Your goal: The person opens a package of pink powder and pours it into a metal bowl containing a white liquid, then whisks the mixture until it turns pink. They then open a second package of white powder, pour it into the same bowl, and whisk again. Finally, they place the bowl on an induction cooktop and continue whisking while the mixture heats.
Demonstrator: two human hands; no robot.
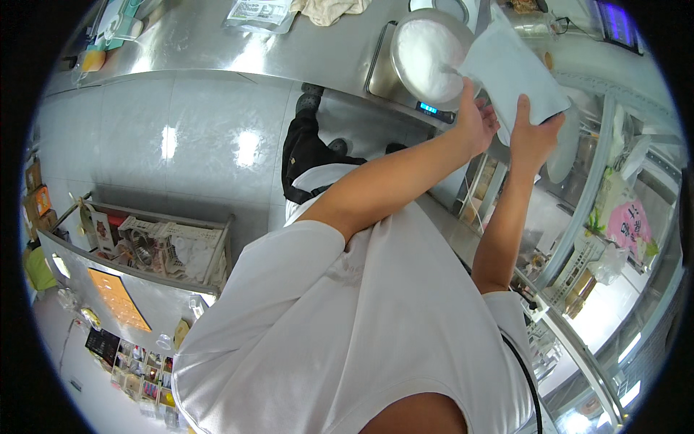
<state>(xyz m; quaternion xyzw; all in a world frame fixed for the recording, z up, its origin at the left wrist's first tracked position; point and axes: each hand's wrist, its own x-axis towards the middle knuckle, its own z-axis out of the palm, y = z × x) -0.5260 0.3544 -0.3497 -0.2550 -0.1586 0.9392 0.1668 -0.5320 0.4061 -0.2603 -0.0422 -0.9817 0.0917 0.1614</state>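
Observation:
A white bag (512, 70) is tilted over a round bowl (398, 57), its narrow end towards the bowl's right rim. My right hand (534, 135) grips the bag by its near right end, thumb on top. White powder (431, 57) fills much of the bowl. Beneath it is a digital kitchen scale (379, 81) with a lit blue display. My left hand (477, 122) is between the bowl and the bag, thumb raised and fingers apart. Its fingertips are close to the bag's lower edge; whether they touch it is not clear.
The scale stands by the front edge of a steel counter (200, 40). A labelled pouch (260, 13) and a beige cloth (328, 10) lie along it. To the right is a glass-sided cabinet (577, 200). Behind on the left stands a steel table (162, 293) with baskets.

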